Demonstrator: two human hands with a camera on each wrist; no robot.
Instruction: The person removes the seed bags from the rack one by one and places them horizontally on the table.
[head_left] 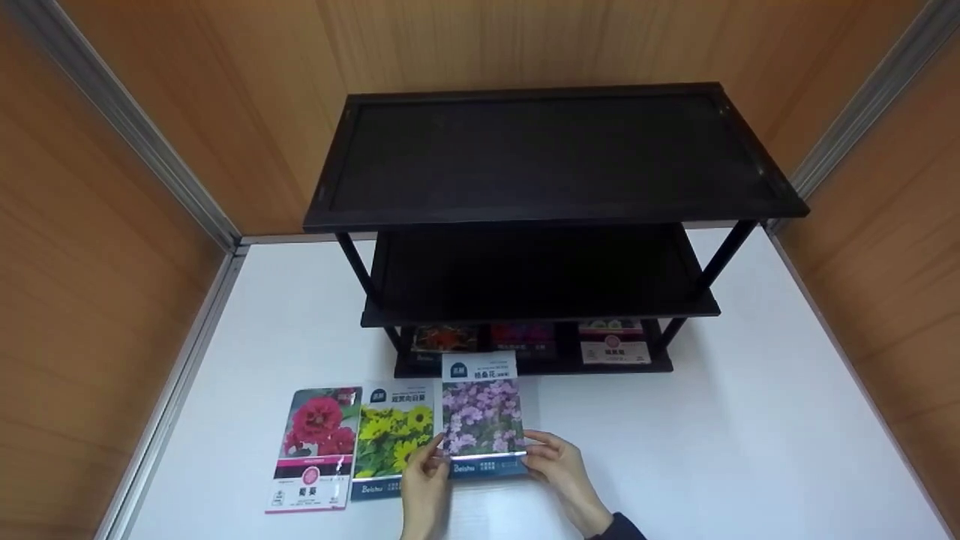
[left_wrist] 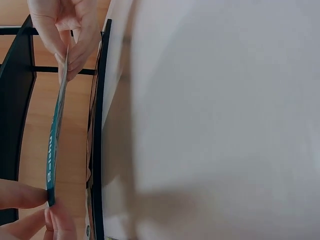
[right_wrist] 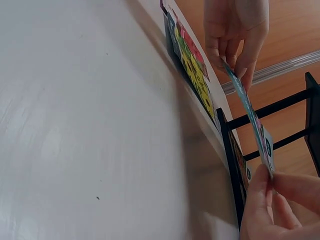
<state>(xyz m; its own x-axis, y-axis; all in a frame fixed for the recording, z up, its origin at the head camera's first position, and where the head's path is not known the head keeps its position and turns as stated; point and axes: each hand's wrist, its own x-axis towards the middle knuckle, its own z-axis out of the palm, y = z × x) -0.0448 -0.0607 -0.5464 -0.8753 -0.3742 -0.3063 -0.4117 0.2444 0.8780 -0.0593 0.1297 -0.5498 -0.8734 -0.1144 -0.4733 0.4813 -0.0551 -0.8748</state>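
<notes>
A seed packet with purple flowers (head_left: 482, 416) is held by both hands in front of the shelf's lowest tier. My left hand (head_left: 425, 487) pinches its lower left edge between thumb and fingers. On the lower right edge, my right hand (head_left: 559, 472) grips it the same way. Both wrist views show the packet (left_wrist: 56, 135) nearly edge-on, above the white table. In the left wrist view, the near hand (left_wrist: 35, 212) is my left; in the right wrist view, the near hand (right_wrist: 280, 205) is my right. To the left lies a yellow-flower packet (head_left: 394, 439), beside a red-flower packet (head_left: 315, 450).
A black three-tier shelf (head_left: 555, 157) stands on the white table (head_left: 750, 420) against wooden walls. On its bottom tier sit an orange-flower packet (head_left: 445, 338), a dark pink-flower packet (head_left: 523, 337) and a white-labelled packet (head_left: 613, 349). The middle tier (head_left: 532, 274) overhangs them.
</notes>
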